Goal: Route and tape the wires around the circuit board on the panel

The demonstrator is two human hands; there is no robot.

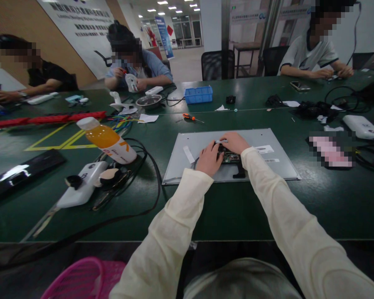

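Note:
A flat silver-grey panel [178,154] lies on the table in front of me, and both hands rest over its middle. Between them shows a green circuit board [231,158], with a black bracket-like piece [239,172] at its near right. My left hand [209,159] is closed, fingers bent over the board's left side; what they hold is hidden. My right hand [235,143] reaches the board's far edge, its fingertips closed on a small light grey strip [222,141]. White labels [263,149] are stuck on the panel to the right.
An orange drink bottle [107,141], a white device [82,185] and black cables [157,182] lie left. Beyond the panel are an orange-handled screwdriver [189,117] and a blue basket [198,95]. A pink phone [330,152] lies right. Several people sit across the table.

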